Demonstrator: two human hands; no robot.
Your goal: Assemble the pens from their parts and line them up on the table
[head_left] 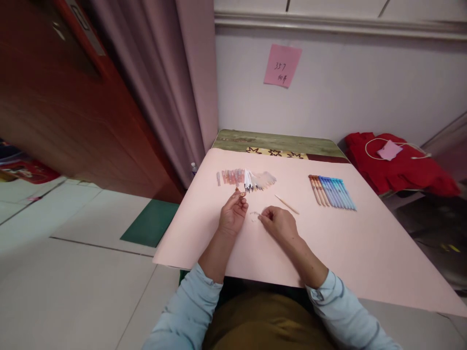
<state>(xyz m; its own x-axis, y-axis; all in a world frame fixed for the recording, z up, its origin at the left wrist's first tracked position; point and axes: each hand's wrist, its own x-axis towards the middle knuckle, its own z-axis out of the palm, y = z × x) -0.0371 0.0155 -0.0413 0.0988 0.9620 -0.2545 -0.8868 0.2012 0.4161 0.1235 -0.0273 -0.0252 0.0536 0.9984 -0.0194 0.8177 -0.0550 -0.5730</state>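
My left hand (233,216) is raised palm-up over the pink-covered table. Its thumb and fingers pinch a small brown pen part (242,194), whose exact shape is too small to tell. To its right, my right hand (280,222) has its thumb and forefinger pressed together just above the tabletop. Whatever is between those fingertips is too small to make out. Beside them lie a few tiny pale pieces (254,217). A loose pale pen barrel (287,204) rests just beyond my right hand. Past my left hand are white pen refills (248,180).
Brownish translucent pen parts (233,176) and clear parts (265,179) lie around the refills. Brown pens (318,190) and blue pens (336,192) form a row at right. A red cloth (397,167) with a white cable sits beyond the table's right edge.
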